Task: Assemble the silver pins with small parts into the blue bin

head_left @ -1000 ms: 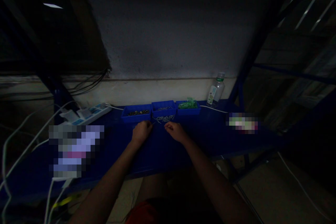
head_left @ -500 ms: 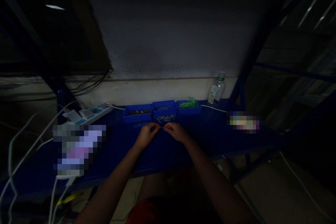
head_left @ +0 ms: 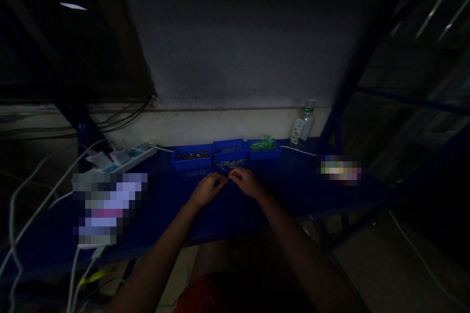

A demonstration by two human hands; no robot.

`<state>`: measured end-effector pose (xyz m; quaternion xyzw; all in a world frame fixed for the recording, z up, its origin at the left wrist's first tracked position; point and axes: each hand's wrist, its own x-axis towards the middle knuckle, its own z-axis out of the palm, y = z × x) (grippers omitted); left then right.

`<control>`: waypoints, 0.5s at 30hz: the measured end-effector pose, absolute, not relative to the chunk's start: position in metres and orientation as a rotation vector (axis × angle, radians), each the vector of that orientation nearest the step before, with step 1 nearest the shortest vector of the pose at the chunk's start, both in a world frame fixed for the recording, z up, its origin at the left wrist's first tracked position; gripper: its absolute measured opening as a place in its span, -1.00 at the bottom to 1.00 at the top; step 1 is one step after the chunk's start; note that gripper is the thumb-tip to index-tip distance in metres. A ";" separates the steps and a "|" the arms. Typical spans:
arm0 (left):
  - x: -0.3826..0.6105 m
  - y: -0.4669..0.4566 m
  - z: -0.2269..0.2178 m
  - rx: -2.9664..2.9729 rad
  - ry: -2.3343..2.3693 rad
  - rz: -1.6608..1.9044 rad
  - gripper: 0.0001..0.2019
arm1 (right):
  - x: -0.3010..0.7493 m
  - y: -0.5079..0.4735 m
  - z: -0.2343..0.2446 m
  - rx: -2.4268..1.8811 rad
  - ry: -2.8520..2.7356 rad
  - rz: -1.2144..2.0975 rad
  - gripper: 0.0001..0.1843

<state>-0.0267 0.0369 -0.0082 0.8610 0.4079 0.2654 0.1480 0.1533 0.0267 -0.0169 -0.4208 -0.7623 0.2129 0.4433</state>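
My left hand (head_left: 210,188) and my right hand (head_left: 245,181) meet over the blue table, fingertips pinched close together. Between them shows a thin, light-coloured piece (head_left: 227,179), like a small pin or screw; its exact kind is too small and dark to tell. Just beyond the fingers lies a loose pile of slim metal pieces (head_left: 231,163). Behind that pile stands a blue bin (head_left: 229,154) with more slim metal pieces in it. To its left, another blue bin (head_left: 191,163) holds small brassy metal parts. The right-hand blue bin (head_left: 264,153) contains crumpled green plastic.
A clear bottle (head_left: 303,127) stands by the wall at the back right. At left are a white power strip (head_left: 132,157) with plugs, white cables and a blurred-out item (head_left: 113,205). Another blurred-out item (head_left: 340,170) lies at right on the blue table (head_left: 227,220).
My hands have come slightly closer together, and the thin piece between them is now tilted, with less of it showing. The view has shifted a little.
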 end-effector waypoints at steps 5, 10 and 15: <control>-0.026 0.035 -0.004 2.387 1.176 0.970 -0.74 | 0.155 0.031 -0.022 -1.111 -1.875 0.566 -0.85; -0.023 0.030 0.001 2.362 1.089 1.046 -0.75 | 0.154 0.027 -0.023 -1.111 -1.988 0.537 -0.89; -0.024 0.029 0.001 2.385 1.101 1.050 -0.75 | 0.154 0.026 -0.020 -1.143 -1.956 0.562 -0.89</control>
